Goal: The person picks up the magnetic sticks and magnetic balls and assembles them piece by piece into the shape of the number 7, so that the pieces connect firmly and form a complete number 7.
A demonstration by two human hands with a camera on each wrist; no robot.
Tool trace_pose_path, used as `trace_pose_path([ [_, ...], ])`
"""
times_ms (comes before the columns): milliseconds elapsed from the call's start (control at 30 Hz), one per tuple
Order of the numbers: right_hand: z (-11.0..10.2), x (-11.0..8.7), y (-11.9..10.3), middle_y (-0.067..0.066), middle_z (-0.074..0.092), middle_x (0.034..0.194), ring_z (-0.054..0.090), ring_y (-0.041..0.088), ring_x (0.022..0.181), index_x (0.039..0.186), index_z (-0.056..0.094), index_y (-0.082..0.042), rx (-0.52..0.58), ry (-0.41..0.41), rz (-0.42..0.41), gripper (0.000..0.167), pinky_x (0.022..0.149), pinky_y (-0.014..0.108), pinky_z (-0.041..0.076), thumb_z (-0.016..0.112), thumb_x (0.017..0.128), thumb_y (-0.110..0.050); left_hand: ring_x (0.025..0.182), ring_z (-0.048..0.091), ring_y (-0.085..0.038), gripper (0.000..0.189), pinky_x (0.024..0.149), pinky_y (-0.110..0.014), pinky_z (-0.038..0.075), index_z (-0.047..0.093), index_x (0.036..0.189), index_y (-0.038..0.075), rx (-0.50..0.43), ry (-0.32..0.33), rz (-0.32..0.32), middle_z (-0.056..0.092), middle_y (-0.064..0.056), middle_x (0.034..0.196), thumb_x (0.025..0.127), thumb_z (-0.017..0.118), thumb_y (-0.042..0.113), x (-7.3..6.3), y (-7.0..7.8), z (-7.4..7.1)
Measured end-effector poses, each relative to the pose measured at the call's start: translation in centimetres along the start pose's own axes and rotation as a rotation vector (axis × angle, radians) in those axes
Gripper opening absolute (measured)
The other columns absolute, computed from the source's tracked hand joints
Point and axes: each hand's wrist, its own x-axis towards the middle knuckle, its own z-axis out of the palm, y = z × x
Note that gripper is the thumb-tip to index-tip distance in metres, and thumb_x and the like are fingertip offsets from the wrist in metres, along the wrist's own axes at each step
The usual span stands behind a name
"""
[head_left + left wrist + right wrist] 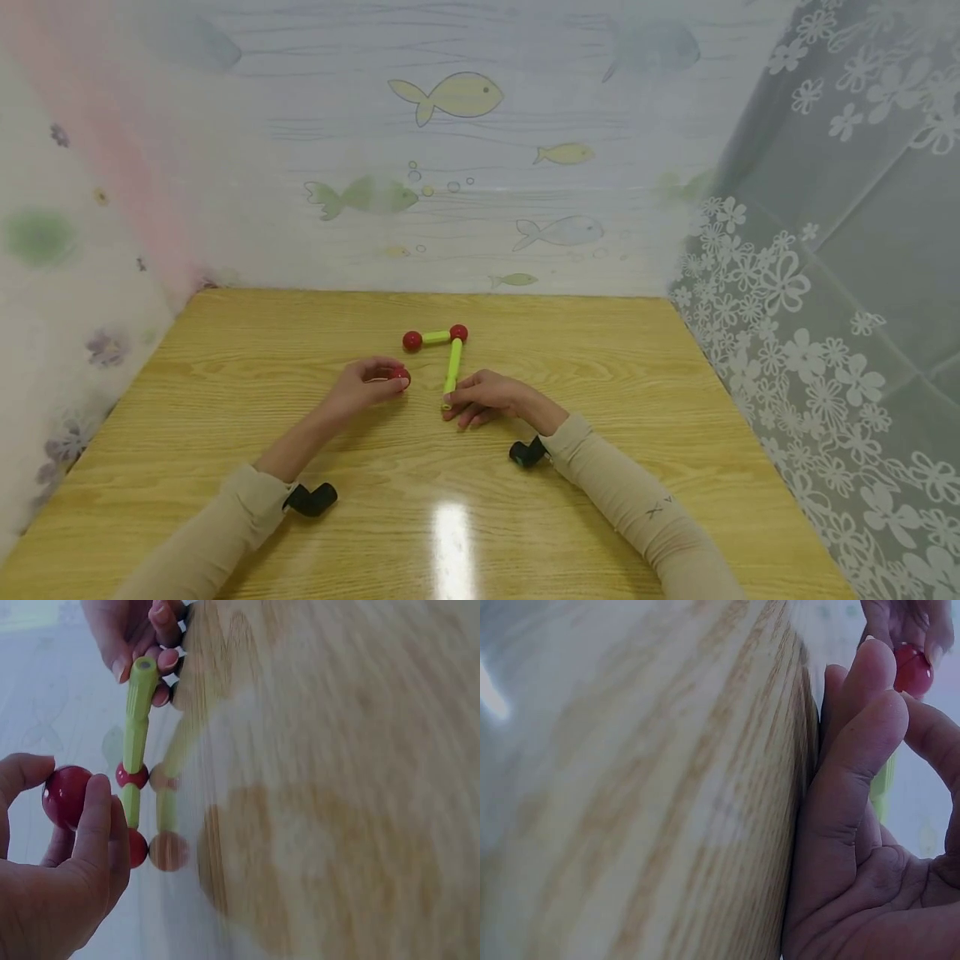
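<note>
My left hand [360,385] pinches a red ball [66,796] between thumb and fingers, low over the wooden table. Opposite it, my right hand [491,396] grips the near end of a yellow-green rod [453,362]. That rod's far end meets a second red ball [459,333]. From there a shorter-looking yellow-green rod [436,337] runs left to a third red ball [412,341], so the joined pieces form a bend. The rod's near end, facing the left wrist camera, shows a round grey spot. In the right wrist view, fingers hide most of the rod.
The wooden table [637,375] reflects a bright light near its front. A fish-patterned curtain [465,167] hangs behind it, with a flowered curtain [795,333] along the right side. Black wrist devices [313,500] hang beneath both sleeves, close over the tabletop.
</note>
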Motion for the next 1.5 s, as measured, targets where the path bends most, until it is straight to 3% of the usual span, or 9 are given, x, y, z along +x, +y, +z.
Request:
trace_pose_path([
  [300,0.0,0.1,-0.1,0.005,0.079,0.098,0.07,0.007,0.068,0.112,0.072,-0.003,-0.008,0.001,-0.002,0.028,0.059,0.018,0.055,0.064,0.102,-0.027,0.099,0.072,-0.021,0.041,0.086,-0.035,0.06,0.071,0.117,0.003,0.054,-0.06,0.003,0.073,-0.009,0.112,0.09,0.08,0.033,-0.6,-0.1,1.9],
  [667,0.1,0.3,-0.1,0.004,0.079,0.097,0.07,0.007,0.068,0.114,0.072,-0.005,-0.009,0.016,-0.002,0.027,0.059,0.018,0.055,0.064,0.102,-0.027,0.102,0.071,-0.021,0.042,0.085,-0.03,0.058,0.068,0.12,-0.001,0.068,-0.065,-0.01,0.072,-0.012,0.113,0.088,0.082,0.023,-1.6,0.1,3.2],
  [967,0.0,0.2,0.1,0.004,0.079,0.097,0.07,0.008,0.068,0.113,0.072,-0.005,-0.009,0.013,-0.001,0.028,0.059,0.019,0.055,0.065,0.101,-0.029,0.106,0.07,-0.019,0.039,0.083,-0.025,0.057,0.067,0.122,-0.002,-0.002,-0.086,-0.023,0.073,-0.014,0.116,0.088,0.081,0.012,-2.1,-0.8,3.9],
  [1200,0.1,0.1,0.2,0.003,0.079,0.094,0.07,0.007,0.067,0.112,0.073,-0.005,-0.014,0.02,-0.007,0.027,0.058,0.018,0.055,0.065,0.101,-0.028,0.102,0.071,-0.017,0.039,0.081,-0.023,0.055,0.072,0.121,0.0,0.009,-0.021,-0.019,0.075,-0.013,0.113,0.086,0.083,0.013,-2.5,-0.6,4.7],
  [1500,0.4,0.0,0.1,0.001,0.078,0.09,0.069,0.005,0.066,0.11,0.075,-0.005,-0.019,0.036,-0.002,0.027,0.056,0.017,0.052,0.066,0.101,-0.029,0.103,0.071,-0.02,0.038,0.081,-0.023,0.056,0.072,0.12,-0.002,-0.001,-0.011,-0.005,0.075,-0.015,0.113,0.086,0.083,0.011,-2.9,-0.4,5.0],
])
